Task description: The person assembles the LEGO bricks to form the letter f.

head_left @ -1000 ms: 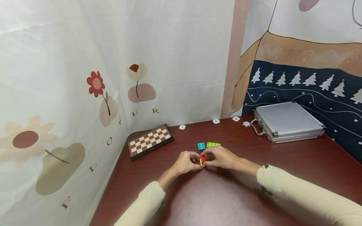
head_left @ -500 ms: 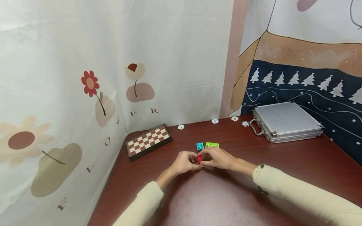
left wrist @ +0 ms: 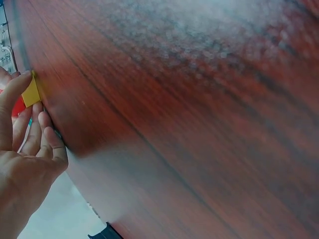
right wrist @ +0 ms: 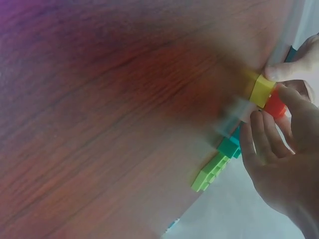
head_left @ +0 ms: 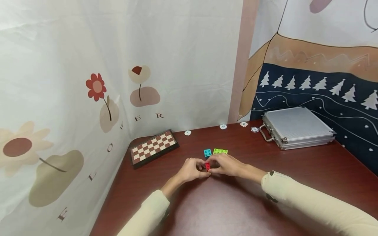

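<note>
My left hand [head_left: 190, 170] pinches a yellow toy building brick [left wrist: 31, 93] between thumb and fingers, low over the table. From the right, my right hand [head_left: 225, 165] grips a red brick [head_left: 207, 166] that sits against the yellow one. In the right wrist view the yellow brick lies nearer the table surface and the red brick [right wrist: 275, 103] on its other side, their faces together. Fingers hide part of both. Just beyond the hands, a teal brick [head_left: 207, 152] and a longer lime green brick [head_left: 220, 151] lie side by side.
A folded chessboard [head_left: 154, 147] lies at the back left of the dark red table [head_left: 224, 203]. Several poker chips [head_left: 222, 127] line the far edge. A silver case [head_left: 298, 126] stands at the back right, its handle facing left. Printed cloth [head_left: 183, 59] hangs behind.
The red brick has shifted over the yellow one, which showed beside it a second ago and is now mostly covered in the head view. Both hands stay close together; the head view shifts slightly.
</note>
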Demonstrator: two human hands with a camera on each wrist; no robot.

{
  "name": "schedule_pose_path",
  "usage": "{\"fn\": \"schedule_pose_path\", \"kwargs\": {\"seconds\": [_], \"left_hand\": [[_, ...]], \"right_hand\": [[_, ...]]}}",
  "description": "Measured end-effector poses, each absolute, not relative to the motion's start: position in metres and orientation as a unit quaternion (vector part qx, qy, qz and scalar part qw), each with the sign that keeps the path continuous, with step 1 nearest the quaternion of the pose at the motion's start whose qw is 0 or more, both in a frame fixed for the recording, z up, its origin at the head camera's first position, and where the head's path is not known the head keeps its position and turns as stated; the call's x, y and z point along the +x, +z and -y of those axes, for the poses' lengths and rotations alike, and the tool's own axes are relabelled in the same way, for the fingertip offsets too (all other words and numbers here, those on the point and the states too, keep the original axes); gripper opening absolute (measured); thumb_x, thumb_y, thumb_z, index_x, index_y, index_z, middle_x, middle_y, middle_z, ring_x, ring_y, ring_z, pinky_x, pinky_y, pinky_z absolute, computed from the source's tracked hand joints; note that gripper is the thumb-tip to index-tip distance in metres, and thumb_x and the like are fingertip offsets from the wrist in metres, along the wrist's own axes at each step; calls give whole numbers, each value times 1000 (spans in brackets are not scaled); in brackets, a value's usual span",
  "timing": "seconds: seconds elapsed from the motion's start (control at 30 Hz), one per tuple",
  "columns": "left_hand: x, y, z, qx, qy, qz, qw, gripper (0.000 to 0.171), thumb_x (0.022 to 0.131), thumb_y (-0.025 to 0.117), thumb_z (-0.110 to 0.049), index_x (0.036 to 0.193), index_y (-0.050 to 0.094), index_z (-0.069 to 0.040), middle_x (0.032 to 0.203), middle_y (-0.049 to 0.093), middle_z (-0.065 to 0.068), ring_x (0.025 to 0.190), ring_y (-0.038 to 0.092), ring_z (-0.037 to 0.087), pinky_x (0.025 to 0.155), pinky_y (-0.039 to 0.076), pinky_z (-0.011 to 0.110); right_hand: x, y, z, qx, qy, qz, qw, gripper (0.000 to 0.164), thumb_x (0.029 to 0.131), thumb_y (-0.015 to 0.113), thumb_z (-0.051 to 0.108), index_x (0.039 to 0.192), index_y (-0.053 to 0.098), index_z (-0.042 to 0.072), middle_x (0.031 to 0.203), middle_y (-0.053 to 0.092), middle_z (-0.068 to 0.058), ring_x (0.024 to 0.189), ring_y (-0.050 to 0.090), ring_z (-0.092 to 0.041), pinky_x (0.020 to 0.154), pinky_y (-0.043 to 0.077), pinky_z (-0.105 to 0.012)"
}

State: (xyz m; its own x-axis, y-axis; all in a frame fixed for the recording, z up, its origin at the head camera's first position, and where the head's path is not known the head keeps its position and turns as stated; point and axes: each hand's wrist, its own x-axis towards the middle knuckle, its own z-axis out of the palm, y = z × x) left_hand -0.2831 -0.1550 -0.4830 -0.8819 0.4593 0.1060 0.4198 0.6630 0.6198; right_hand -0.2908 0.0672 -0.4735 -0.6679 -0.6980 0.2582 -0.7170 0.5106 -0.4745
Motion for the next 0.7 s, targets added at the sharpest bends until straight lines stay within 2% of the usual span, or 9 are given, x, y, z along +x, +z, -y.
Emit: {"fn": "schedule_pose_path", "kwargs": {"seconds": [0.23, 0.57, 0.7], "left_hand": [[-282, -484, 154, 252, 332, -909, 23, 34, 78, 93, -28, 103, 79, -11, 80, 71, -5, 77, 65, 9, 70, 52, 23], [-280, -485, 154, 252, 327, -910, 30, 32, 79, 92, -26, 103, 78, -10, 82, 71, -4, 80, 65, 12, 71, 52, 24], [-281, -483, 155, 251, 326, -911, 18, 34, 78, 93, -24, 103, 77, -7, 81, 71, -2, 79, 66, 12, 71, 52, 23]], "right_hand": [[-286, -475, -66, 404, 267, 874, 34, 28, 91, 83, 23, 115, 75, 11, 105, 72, 4, 91, 64, -10, 80, 55, -30], [-280, -476, -69, 393, 272, 878, 30, 37, 91, 84, 24, 124, 72, 11, 114, 72, 1, 103, 65, -13, 91, 56, -36], [-284, -463, -77, 395, 285, 872, 39, 39, 89, 85, 19, 124, 72, 8, 110, 71, -5, 95, 65, -19, 83, 57, -34]]}}
